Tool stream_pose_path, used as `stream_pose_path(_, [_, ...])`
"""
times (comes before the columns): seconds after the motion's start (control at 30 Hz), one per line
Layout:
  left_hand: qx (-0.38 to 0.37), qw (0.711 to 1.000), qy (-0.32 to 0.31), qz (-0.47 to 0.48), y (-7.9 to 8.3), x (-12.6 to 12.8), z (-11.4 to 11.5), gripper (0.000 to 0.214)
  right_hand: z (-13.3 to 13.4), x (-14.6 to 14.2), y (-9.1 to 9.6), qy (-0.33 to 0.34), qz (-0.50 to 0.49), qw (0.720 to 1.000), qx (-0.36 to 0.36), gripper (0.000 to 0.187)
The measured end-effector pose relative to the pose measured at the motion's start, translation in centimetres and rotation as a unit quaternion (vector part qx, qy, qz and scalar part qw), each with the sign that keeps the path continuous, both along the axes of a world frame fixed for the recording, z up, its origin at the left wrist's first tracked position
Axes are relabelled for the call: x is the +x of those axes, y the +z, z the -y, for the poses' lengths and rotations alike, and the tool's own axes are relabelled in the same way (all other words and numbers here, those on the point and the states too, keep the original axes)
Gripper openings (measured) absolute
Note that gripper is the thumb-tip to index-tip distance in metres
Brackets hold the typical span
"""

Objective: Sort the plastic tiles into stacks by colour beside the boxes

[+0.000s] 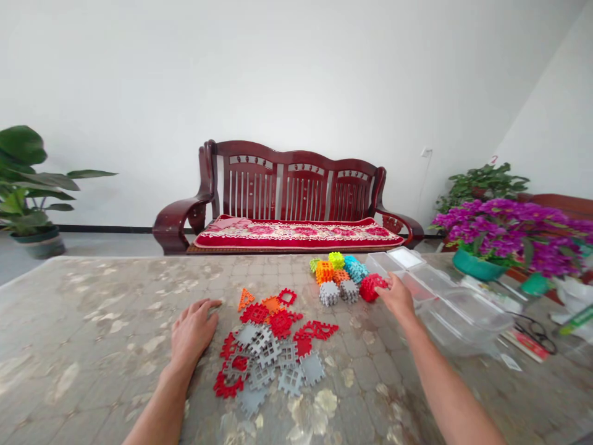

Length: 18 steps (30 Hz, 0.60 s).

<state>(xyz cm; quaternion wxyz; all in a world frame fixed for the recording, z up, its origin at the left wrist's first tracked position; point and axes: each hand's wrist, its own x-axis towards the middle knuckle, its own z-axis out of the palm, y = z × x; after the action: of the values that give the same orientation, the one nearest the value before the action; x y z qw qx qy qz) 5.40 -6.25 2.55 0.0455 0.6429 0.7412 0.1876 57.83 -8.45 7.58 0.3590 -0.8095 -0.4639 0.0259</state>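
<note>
My left hand lies palm down on the table, fingers stretched out, holding nothing, just left of a loose pile of notched plastic building tiles. In that pile are red tiles, grey tiles and an orange triangular tile. Over to the right, my right hand has its thumb and fingers closed at the right side of a red tile stack. Beside it stand grey stacks, an orange stack, a blue stack and a yellow-green stack.
A clear plastic compartment box sits right of my right hand. Beyond it are a teal pot of purple flowers, black-rimmed glasses and a green pen. A wooden bench stands behind the patterned tablecloth.
</note>
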Motion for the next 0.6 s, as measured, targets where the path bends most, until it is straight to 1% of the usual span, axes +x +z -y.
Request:
stream_pose_path(0.07, [0.001, 1.000, -0.001, -0.002, -0.1, -0.1, -0.1, 0.042, -0.5, 0.7, -0.1, 0.001, 0.026, 0.999, -0.018, 0.070])
stream_pose_path(0.17, [0.003, 1.000, -0.001, -0.007, -0.3, -0.2, -0.2, 0.042, -1.0, 0.8, -0.1, 0.003, 0.052, 0.998, -0.031, 0.069])
stream_pose_path(0.37, [-0.009, 1.000, 0.000, -0.019, -0.3, -0.3, -0.3, 0.044, -1.4, 0.5, 0.3, 0.008, 0.065, 0.996, -0.065, 0.070])
stream_pose_path(0.6, [-0.019, 1.000, 0.000, -0.015, 0.0, -0.2, -0.2, 0.044, -1.8, 0.6, 0.5, -0.006, 0.065, 0.994, -0.088, 0.070])
